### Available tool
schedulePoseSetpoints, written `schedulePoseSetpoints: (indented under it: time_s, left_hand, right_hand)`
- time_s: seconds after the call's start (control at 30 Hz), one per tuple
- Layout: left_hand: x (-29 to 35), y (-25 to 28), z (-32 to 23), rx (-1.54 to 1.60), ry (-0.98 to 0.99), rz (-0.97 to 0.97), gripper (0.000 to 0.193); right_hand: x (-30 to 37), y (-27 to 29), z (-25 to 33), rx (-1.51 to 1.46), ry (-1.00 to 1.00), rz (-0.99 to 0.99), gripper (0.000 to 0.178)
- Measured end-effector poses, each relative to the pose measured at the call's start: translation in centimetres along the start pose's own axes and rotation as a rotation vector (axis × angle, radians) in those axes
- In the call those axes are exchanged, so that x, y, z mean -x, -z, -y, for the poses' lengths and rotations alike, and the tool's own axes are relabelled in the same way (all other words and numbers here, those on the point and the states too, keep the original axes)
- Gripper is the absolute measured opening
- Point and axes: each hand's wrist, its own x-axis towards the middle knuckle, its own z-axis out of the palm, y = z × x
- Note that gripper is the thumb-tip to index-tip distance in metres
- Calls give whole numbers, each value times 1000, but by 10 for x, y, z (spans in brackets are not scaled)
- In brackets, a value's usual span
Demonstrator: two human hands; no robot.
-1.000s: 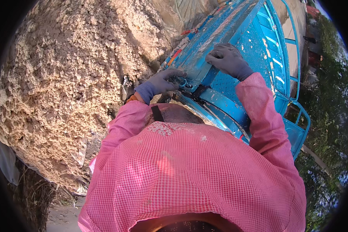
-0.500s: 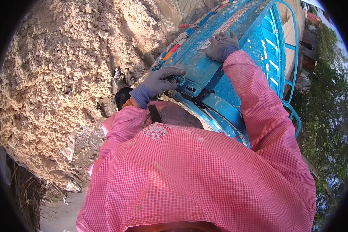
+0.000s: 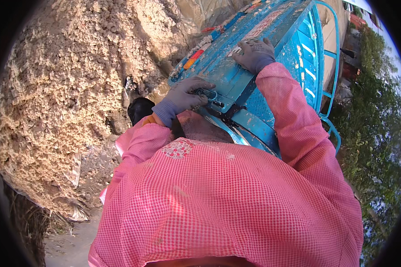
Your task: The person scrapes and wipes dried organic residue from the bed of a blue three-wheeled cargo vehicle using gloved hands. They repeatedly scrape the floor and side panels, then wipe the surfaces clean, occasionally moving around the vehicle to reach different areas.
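Note:
My left hand, in a grey knit glove, curls its fingers round a metal latch handle at the near corner of a blue tailgate. Part of the handle is hidden under the fingers. Farther along, my gloved right hand rests palm down on the same tailgate with its fingers spread, beside a pale label. The tailgate belongs to a blue cargo bed, and its paint is speckled with pale crumbs. Both arms wear pink checked sleeves.
A large heap of pale, crumbly material rises on the left, with plastic sheeting at its lower edge. A black boot stands beside it. Blue railing edges the bed, and green bushes grow to the right.
The view has shifted slightly, so the bed sits a little farther left. Both hands keep their places on the tailgate, the left still at the latch handle.

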Motion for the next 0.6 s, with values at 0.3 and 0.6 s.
schedulePoseSetpoints:
  time_s: [0.3,0.6]
  left_hand:
    - [0,-15,40,450,353,-320,57]
    - [-12,27,-43,-1012,-183,-55,45]
  right_hand:
    - [8,1,-1,-88,73,-140,55]
    - [13,8,0,-67,79,-84,54]
